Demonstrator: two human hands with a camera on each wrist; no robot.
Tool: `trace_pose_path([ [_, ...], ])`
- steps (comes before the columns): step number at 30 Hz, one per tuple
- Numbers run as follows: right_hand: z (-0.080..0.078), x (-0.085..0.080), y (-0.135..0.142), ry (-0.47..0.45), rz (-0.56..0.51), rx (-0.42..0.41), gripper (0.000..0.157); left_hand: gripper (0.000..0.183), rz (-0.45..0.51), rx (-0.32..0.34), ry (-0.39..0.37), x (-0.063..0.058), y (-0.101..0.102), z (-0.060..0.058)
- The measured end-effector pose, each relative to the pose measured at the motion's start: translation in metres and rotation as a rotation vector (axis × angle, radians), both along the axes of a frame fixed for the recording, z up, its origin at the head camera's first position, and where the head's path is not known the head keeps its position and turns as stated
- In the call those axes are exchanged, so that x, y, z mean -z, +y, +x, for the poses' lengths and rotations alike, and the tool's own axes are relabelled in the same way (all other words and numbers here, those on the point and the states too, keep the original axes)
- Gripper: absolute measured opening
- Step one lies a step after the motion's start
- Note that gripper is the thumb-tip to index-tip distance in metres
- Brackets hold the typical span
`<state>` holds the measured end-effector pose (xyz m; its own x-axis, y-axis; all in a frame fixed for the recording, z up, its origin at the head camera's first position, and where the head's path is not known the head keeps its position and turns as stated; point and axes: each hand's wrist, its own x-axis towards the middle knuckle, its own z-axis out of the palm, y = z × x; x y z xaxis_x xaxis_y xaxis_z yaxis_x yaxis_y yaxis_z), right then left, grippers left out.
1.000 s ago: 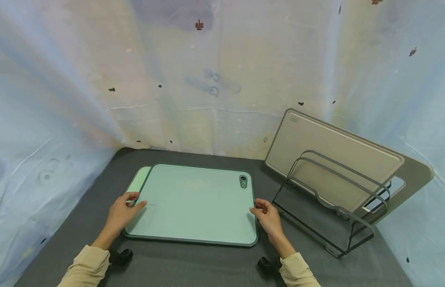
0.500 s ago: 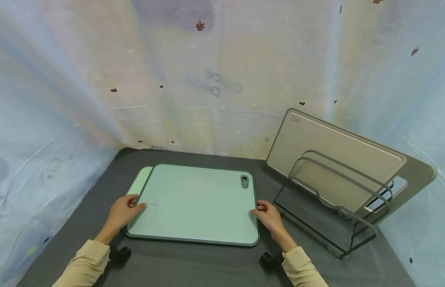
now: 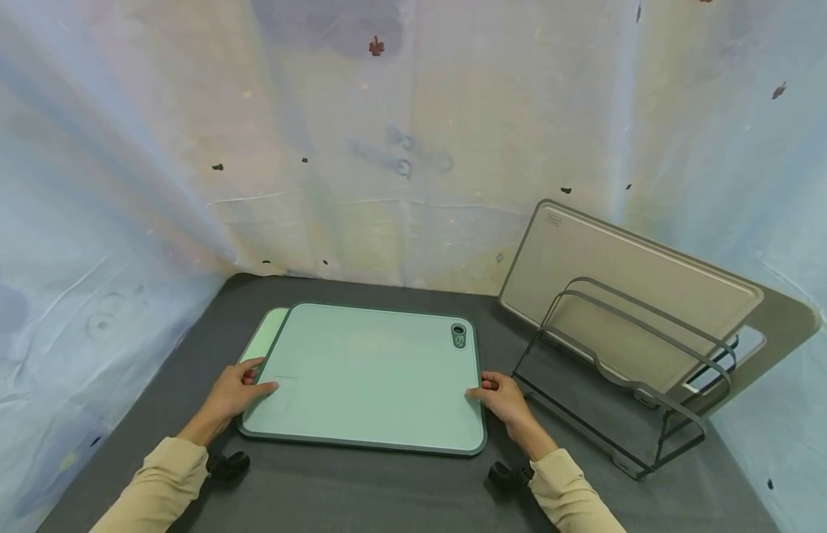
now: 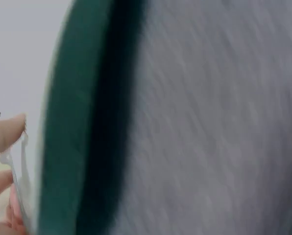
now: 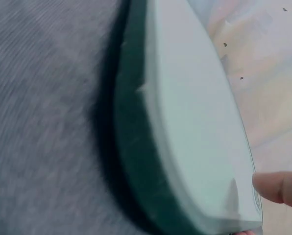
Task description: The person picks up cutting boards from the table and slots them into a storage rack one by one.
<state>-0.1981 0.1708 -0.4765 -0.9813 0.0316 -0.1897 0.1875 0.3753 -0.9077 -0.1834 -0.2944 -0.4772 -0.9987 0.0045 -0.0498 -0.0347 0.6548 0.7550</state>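
A pale green cutting board (image 3: pixel 369 381) with a dark green rim lies flat in the middle of the head view. It covers most of a lighter green board (image 3: pixel 265 337) that peeks out at its left. My left hand (image 3: pixel 229 389) pinches the left edge, thumb on top and fingers at the side. At the right edge, my right hand (image 3: pixel 508 403) grips likewise, its thumb pressing near the rim. The right wrist view shows that thumb (image 5: pixel 283 188) over the pale face; the fingers are mostly hidden. Left-hand fingertips (image 4: pixel 6 134) appear beside the board in the left wrist view.
To the right stands a dark wire rack (image 3: pixel 616 381). Behind and in it leans a large beige board (image 3: pixel 606 296) with a handle cutout. A grey cloth (image 3: pixel 360 485) covers the table, and a patterned curtain (image 3: pixel 413 148) hangs close behind.
My thumb and fingers have closed in on the board's two edges, the right thumb coming down onto its face. The board has stayed in place while the head view shifted slightly.
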Motion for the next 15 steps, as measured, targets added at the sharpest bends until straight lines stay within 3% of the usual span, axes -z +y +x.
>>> trace_pose_path([
  [8, -0.0034, -0.0010, 0.0012, -0.043, -0.056, 0.024, 0.052, 0.071, 0.166, -0.065, -0.118, -0.0008, 0.0007, -0.0008],
  [15, -0.0029, 0.0008, -0.0014, -0.038, -0.139, 0.047, 0.055, 0.068, 0.226, -0.075, -0.113, -0.0003, 0.0007, 0.0033],
])
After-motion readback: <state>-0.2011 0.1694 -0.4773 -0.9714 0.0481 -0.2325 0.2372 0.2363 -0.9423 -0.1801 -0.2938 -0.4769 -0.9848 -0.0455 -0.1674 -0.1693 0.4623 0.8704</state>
